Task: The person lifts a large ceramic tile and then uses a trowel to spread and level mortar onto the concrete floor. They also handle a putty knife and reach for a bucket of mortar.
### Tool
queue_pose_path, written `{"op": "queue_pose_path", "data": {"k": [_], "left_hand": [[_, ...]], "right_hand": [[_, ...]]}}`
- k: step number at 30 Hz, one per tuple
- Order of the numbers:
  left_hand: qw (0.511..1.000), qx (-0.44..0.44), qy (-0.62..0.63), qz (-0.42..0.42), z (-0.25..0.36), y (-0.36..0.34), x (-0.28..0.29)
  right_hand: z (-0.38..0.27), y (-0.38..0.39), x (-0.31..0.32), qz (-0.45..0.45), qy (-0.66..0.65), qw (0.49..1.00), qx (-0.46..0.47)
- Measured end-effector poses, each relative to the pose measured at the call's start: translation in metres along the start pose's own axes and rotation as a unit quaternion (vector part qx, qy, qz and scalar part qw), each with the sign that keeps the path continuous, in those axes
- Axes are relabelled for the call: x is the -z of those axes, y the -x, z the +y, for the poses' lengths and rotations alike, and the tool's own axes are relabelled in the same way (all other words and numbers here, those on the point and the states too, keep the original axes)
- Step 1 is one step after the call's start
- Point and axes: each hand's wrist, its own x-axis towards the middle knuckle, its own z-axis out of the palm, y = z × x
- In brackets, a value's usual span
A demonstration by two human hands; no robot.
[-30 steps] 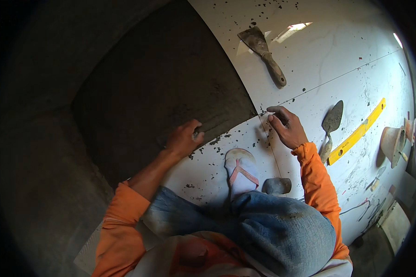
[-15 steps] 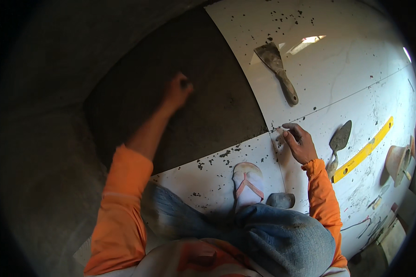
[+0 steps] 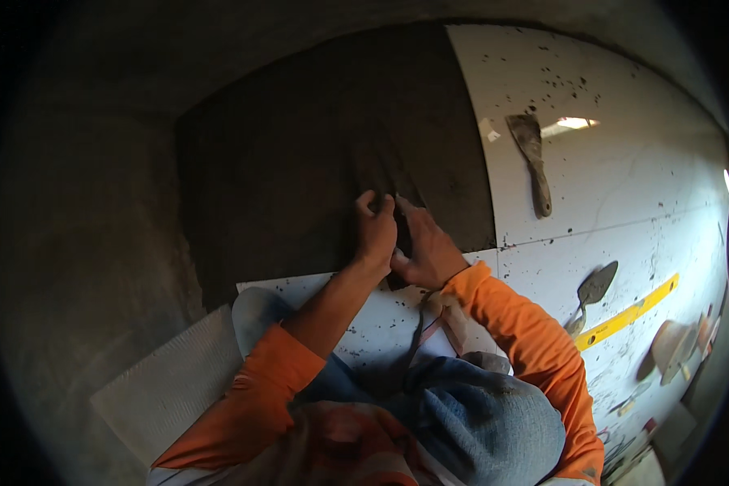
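My left hand point(image 3: 377, 231) and my right hand point(image 3: 429, 249) are close together at the near part of the dark mortar bed point(image 3: 300, 121). Both have curled fingers around a dark tool, whose shape I cannot make out against the mortar. Faint streaks run ahead of my fingers. White tiles point(image 3: 591, 178) border the bed right and below, speckled with dark crumbs. A scraper point(image 3: 530, 154) lies on the upper tile. A pointed trowel point(image 3: 594, 287) and a yellow spirit level point(image 3: 632, 310) lie further down on the right.
My sandaled foot point(image 3: 447, 312) and bent knee point(image 3: 478, 421) are below my hands, with a grey block point(image 3: 486, 363) beside them. A ridged tile point(image 3: 162, 385) lies at lower left, by dim concrete point(image 3: 97, 202). Assorted tools, among them a pale cup-like object point(image 3: 668, 348), lie at far right.
My left hand swept up over the mortar, then came down and right. My right hand left the tile edge and moved left beside it. The view has shifted.
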Motion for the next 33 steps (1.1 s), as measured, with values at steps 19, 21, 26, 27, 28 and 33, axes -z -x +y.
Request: {"op": "queue_pose_path", "data": {"k": [19,21,26,27,28,33], "left_hand": [[0.983,-0.136,-0.071,0.098,-0.086,-0.020,0.301],[0.926,-0.181,-0.235,0.234,-0.164,-0.029,0.366],[0.977,-0.180,-0.024,0.110,-0.282,-0.031,0.389],[0.965,-0.191,-0.133,0.123,-0.282,-0.032,0.377],[0.939,-0.199,-0.243,0.137,-0.280,-0.035,0.369],[0.832,-0.259,-0.460,0.173,-0.275,-0.026,0.351]], "right_hand": [[0.058,-0.061,0.008,0.163,0.159,0.964,-0.136],[0.061,-0.068,-0.020,0.110,0.158,0.975,-0.112],[-0.008,-0.078,-0.134,-0.166,0.130,0.975,-0.069],[-0.011,-0.079,-0.133,-0.168,0.141,0.973,-0.069],[-0.017,-0.084,-0.133,-0.175,0.138,0.973,-0.060],[0.003,-0.103,-0.036,-0.156,0.263,0.948,-0.087]]}}
